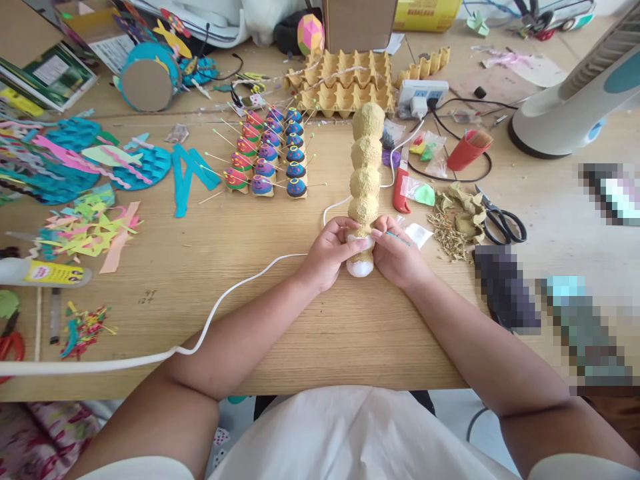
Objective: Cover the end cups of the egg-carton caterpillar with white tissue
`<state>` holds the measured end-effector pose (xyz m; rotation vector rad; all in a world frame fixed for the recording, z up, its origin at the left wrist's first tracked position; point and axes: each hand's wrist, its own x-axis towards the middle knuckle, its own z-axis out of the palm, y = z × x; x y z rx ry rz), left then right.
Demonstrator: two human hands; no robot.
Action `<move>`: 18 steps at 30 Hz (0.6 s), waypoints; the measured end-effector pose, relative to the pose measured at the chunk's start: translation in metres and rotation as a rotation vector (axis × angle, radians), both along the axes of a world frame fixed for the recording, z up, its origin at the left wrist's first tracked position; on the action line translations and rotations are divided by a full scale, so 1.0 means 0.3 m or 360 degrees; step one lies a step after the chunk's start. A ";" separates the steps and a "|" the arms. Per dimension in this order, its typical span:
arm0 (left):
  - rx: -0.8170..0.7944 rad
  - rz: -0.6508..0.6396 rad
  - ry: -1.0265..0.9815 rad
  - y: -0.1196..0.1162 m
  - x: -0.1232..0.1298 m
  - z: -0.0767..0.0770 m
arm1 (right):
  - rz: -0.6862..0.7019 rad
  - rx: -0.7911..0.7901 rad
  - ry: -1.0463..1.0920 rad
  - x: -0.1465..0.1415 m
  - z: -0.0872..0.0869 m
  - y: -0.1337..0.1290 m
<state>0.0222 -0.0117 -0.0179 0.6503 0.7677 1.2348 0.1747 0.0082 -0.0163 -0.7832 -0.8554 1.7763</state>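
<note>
A strip of tan egg-carton cups (366,155) points away from me over the table, with white stuff (360,268) on its near cups. My left hand (334,252) grips the strip's near end from the left, thumb across the white part. On the other side, my right hand (397,252) pinches a thin blue stick (399,238) close to the strip's edge. Beyond my hands, to the left, stand three rows of painted cups with pin-like sticks: red ones (235,179), purple ones (263,185) and dark blue ones (297,187).
A white cable (225,293) crosses the left side and passes by my left forearm. Right of the strip lie a red-handled cutter (401,190), carton scraps (463,220) and black scissors (505,225). Paper scraps (90,223) cover the left; egg cartons (345,80) lie behind.
</note>
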 end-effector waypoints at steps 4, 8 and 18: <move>-0.0007 0.0040 -0.0007 0.002 0.001 -0.005 | 0.0050 -0.0007 0.0044 0.004 -0.005 0.001; -0.0049 0.0081 -0.0023 0.006 0.002 -0.007 | 0.0074 0.0000 0.0076 0.007 -0.009 0.000; -0.0097 -0.0022 -0.0095 0.016 -0.014 -0.017 | 0.0070 -0.0013 0.0089 0.005 -0.006 -0.001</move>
